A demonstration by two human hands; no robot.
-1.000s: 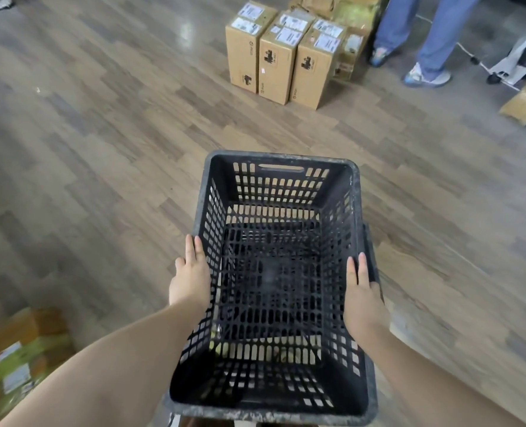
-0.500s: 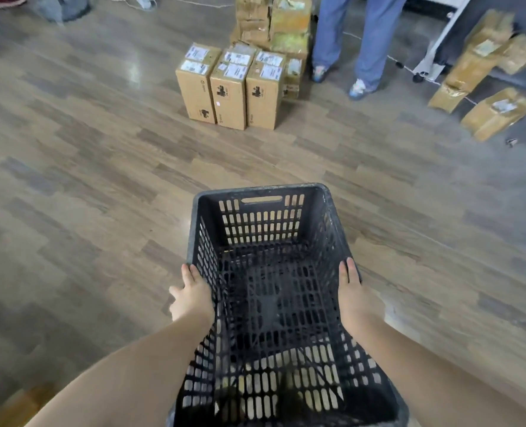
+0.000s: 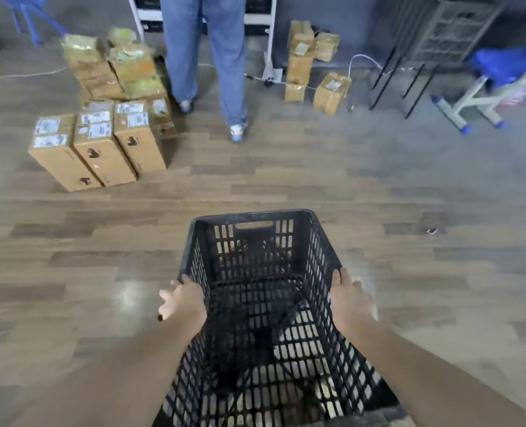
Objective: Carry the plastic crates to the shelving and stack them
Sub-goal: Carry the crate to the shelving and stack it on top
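Head view: we see two bare hands clamping one black slatted plastic crate (image 3: 249, 215) between them. Our left hand (image 3: 180, 298) presses against the outside of the crate's left long wall. Its fingers (image 3: 182, 280) reach forward to the rim, and one finger strays outward. Our right hand (image 3: 349, 298) lies against the outside of the right long wall in the same way, fingers forward along the rim. Neither hand curls through a slot as far as the blur lets us judge. The crate hangs in front of us above the wood-patterned plank floor (image 3: 70, 272), open side up. One handle slot shows in its far short wall.

Beyond the crate and to its left stand three upright brown cardboard boxes with white labels (image 3: 101, 146), touching side by side in a row. Behind them, farther from the crate, sits a heap of worn cardboard cartons (image 3: 113, 66), too jumbled for us to count.

Straight beyond the crate stands one person in blue jeans (image 3: 206, 57); two legs and two shoes are visible. Beyond the crate and slightly right is a cluster of small tan parcels (image 3: 331, 92). We make out about five through the blur.

Far beyond the crate to its right stands one dark latticed unit on thin black metal legs (image 3: 440, 26). One white frame with blue feet (image 3: 471, 100) stands beside that.
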